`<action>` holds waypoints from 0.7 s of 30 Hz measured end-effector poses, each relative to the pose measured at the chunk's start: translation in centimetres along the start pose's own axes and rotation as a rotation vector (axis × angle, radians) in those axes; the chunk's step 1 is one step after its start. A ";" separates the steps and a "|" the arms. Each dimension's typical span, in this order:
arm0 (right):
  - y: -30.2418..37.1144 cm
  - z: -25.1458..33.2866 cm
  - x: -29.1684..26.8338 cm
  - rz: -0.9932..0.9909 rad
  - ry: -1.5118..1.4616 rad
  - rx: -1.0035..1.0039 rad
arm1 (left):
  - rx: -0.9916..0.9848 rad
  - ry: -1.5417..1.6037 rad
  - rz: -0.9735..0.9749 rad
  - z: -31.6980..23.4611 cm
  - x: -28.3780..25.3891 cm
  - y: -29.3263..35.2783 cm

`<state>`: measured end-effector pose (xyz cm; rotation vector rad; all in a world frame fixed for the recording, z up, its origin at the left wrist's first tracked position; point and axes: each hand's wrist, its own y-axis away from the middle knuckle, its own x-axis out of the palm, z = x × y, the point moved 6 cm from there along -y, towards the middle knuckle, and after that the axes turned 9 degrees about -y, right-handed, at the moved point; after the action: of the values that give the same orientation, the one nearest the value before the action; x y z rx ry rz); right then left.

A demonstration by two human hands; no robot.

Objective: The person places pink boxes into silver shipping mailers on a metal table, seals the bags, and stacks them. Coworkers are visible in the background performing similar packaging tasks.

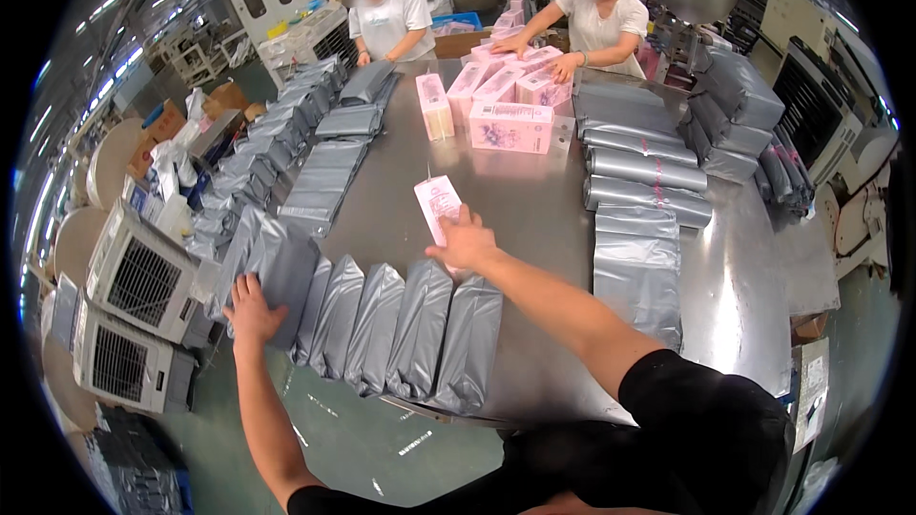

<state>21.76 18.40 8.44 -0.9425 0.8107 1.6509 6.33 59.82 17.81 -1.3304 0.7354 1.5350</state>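
My right hand reaches over the metal table, its fingers and thumb around the near end of a pink-and-white printed pack. The palm hides part of that pack. On the left, my left hand lies with fingers spread against the side of a bulky grey plastic-wrapped package. Between my hands, several filled grey plastic bags stand in a row along the near table edge. Farther off, a pile of pink packs lies on the table.
Flat grey bags lie at left, and more bags are stacked at right. Two people stand across the metal table; the right one touches the pink packs. Large wrapped bundles stand at far right.
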 end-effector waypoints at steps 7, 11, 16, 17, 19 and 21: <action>-1.0 -7.5 -3.6 0.052 -0.312 0.186 | 0.244 0.160 -0.384 -12.8 -8.8 9.0; 8.2 -20.8 -11.6 -0.302 -0.454 -0.205 | 0.683 0.474 -0.377 -25.9 -11.0 19.7; 33.3 -28.0 -18.7 -0.250 -1.601 0.157 | 0.998 0.733 -0.096 -42.5 -8.5 28.8; 37.3 -30.1 -17.8 -0.295 -1.708 0.211 | 1.052 0.744 -0.077 -46.0 -7.7 29.8; 43.2 -32.9 -13.8 -0.365 -1.881 0.248 | 1.113 0.724 -0.062 -52.1 -5.5 30.7; 47.6 -33.6 -9.2 -0.397 -1.986 0.312 | 1.167 0.614 -0.060 -57.6 -3.0 30.7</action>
<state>-16.21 -26.44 3.80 0.8334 -0.4980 1.2258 0.95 -3.65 3.29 -0.8369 1.6146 0.3816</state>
